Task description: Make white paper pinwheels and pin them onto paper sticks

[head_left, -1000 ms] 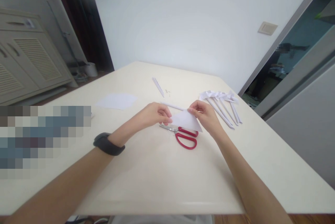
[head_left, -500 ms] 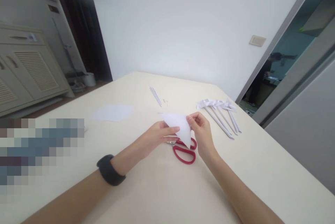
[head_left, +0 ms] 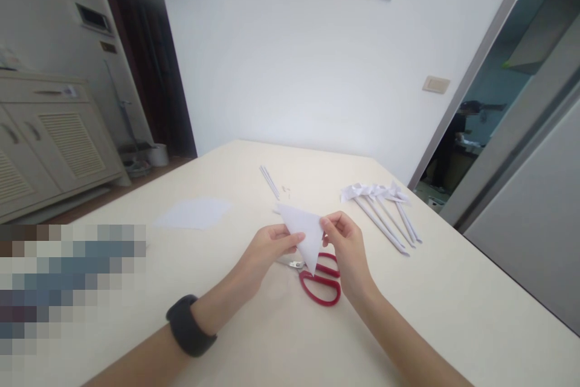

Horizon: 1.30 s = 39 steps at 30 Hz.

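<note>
A white piece of paper [head_left: 304, 227], folded to a triangle with one point hanging down, is held up between both hands. My left hand [head_left: 269, 251] pinches its left side, thumb on the front face and fingers behind. At the upper right corner, my right hand [head_left: 347, 242] grips the paper between thumb and fingertips. Below and behind it lie scissors with red handles [head_left: 324, 299] on the table, their blades pointing left and partly hidden by my left hand.
Rolled paper sticks with ruffled paper tops [head_left: 380, 209] lie at the right. White paper sheets [head_left: 194, 213] rest at the left. Thin white sticks [head_left: 269, 182] and small scraps [head_left: 286, 190] lie farther back on the cream table [head_left: 254, 345], which meets the wall. A blurred patch covers the left edge.
The view has tilted up, so everything sits lower. The paper has turned more flatly toward me and shows a clear triangle; both hands keep their hold.
</note>
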Each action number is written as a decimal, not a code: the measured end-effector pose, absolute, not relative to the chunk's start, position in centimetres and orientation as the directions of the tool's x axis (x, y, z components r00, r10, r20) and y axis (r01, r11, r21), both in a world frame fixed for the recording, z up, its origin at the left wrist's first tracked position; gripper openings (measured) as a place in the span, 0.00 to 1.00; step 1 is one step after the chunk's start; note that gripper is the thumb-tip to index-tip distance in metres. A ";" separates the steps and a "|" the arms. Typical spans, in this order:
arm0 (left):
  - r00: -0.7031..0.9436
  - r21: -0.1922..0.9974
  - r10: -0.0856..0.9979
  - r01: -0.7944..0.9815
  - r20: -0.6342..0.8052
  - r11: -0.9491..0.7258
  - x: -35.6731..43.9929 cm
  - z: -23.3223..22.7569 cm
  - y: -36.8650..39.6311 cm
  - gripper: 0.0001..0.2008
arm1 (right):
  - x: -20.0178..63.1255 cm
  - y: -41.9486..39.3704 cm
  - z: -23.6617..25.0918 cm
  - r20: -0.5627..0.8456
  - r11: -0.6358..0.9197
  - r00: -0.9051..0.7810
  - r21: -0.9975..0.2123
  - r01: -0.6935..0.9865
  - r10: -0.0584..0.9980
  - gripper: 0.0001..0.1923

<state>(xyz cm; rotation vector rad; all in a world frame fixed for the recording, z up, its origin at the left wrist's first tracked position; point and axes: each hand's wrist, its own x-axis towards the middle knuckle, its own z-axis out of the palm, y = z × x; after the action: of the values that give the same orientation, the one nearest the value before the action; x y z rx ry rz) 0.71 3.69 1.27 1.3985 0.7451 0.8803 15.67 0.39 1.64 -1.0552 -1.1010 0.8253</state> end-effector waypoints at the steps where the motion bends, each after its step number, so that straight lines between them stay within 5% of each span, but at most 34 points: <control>1: 0.490 0.997 0.869 -0.055 0.067 -0.046 0.5 1.3 3.9 0.18 | 15.8 0.6 1.7 0.276 0.290 0.255 -0.957 -0.018 0.927 0.10; 9: 0.484 0.963 0.875 0.230 0.015 -0.143 -1.1 1.6 6.6 0.12 | 18.8 1.7 2.4 0.096 0.119 -0.102 -0.961 0.250 0.990 0.06; 16: 0.557 0.901 0.830 0.356 0.008 -0.247 -1.6 0.9 6.9 0.09 | 18.5 1.6 1.8 0.092 0.159 -0.202 -0.924 0.349 0.975 0.05; 27: 0.557 0.978 0.829 0.192 -0.044 -0.078 -0.6 2.0 5.5 0.19 | 17.3 1.5 1.3 0.087 0.122 -0.167 -0.970 0.210 0.982 0.08; 39: 0.505 0.977 0.859 0.210 -0.080 -0.032 -1.5 2.5 6.1 0.10 | 18.6 1.7 2.6 0.128 0.146 -0.101 -0.968 0.203 0.987 0.10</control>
<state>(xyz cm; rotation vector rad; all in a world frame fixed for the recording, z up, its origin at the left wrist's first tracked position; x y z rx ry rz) -1.49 6.09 2.50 1.5487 0.9553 0.6760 18.64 1.74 2.57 -1.2134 -1.4908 1.0604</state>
